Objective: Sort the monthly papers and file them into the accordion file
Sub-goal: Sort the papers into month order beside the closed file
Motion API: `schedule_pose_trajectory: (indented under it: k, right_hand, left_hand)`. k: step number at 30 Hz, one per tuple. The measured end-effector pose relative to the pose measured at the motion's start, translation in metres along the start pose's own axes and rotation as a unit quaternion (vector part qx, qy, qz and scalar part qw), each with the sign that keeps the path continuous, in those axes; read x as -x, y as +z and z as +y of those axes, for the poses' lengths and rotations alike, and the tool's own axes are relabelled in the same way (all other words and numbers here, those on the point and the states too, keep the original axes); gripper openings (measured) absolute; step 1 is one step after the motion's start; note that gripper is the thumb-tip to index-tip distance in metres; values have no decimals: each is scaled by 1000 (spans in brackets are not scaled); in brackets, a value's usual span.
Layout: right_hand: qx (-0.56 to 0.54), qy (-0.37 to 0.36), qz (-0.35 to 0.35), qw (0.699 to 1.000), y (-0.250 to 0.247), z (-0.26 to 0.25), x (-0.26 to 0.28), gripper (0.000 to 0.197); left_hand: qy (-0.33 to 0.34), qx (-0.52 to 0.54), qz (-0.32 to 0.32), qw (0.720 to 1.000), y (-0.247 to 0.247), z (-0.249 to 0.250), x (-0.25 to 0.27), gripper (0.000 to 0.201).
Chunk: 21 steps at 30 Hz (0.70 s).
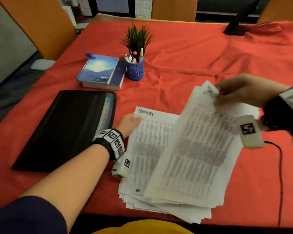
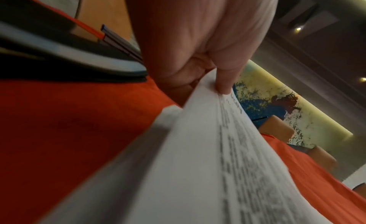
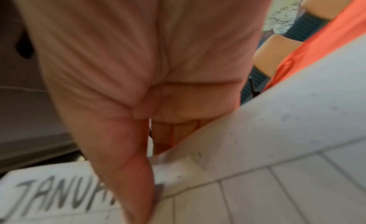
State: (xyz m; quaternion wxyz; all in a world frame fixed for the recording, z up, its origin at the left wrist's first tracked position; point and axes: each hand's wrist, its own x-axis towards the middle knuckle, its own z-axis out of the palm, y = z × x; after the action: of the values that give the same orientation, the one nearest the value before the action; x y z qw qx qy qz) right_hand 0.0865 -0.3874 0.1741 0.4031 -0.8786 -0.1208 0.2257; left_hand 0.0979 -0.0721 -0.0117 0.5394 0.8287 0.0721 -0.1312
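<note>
A loose pile of printed papers [image 1: 167, 205] lies on the red tablecloth near the front edge. My left hand [image 1: 130, 123] pinches the top left corner of a sheet headed "February" [image 1: 149, 141], thumb [image 2: 223, 85] on top of the sheet [image 2: 198, 164]. My right hand [image 1: 240, 92] pinches the top corner of a small bundle of sheets [image 1: 196, 149] and holds it raised and tilted over the pile; the wrist view shows a sheet [image 3: 59, 196] lettered "JANUA" under the thumb [image 3: 138, 172]. The black accordion file [image 1: 63, 130] lies flat to the left, coloured tabs showing at its right edge.
Two stacked books [image 1: 100, 71], a blue pen cup [image 1: 135, 69] and a small potted plant [image 1: 137, 38] stand behind the file. A black stand [image 1: 235, 26] sits at the far right. Orange chairs [image 1: 41, 26] ring the table. A black cable [image 1: 280, 166] trails from my right wrist.
</note>
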Motion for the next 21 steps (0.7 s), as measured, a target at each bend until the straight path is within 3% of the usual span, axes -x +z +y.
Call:
schedule_pose_trajectory:
  k: [4,8,11,13,15,18,21]
  right_hand:
    - [178,80,-28,980,53,29,-56,20]
    - [256,99,-4,962,123,51,-94,21]
    - [234,96,80,964,150,56,-108,18]
    - [206,75,125,968,161,56,-110,19]
    - [198,35,128,971,168,54,-106,24]
    - [184,14,115,976,171,53,-94,34]
    - [145,40,140,979,174,52,-86,30]
  left_hand:
    - [-29,15,-72,997,17,0,10,28]
    - [-132,165,-108,971,17,-3,13,40]
    - [-86,115,-131,981,17,-9,16,22]
    - [-39,42,-120,991,19,-15,16,28]
    - [-22,-5,-91,996,19,-20,15,31]
    - [-24,22,-90,995,16,-21,21,36]
    - [-21,98,-109,989,23,-25,33,40]
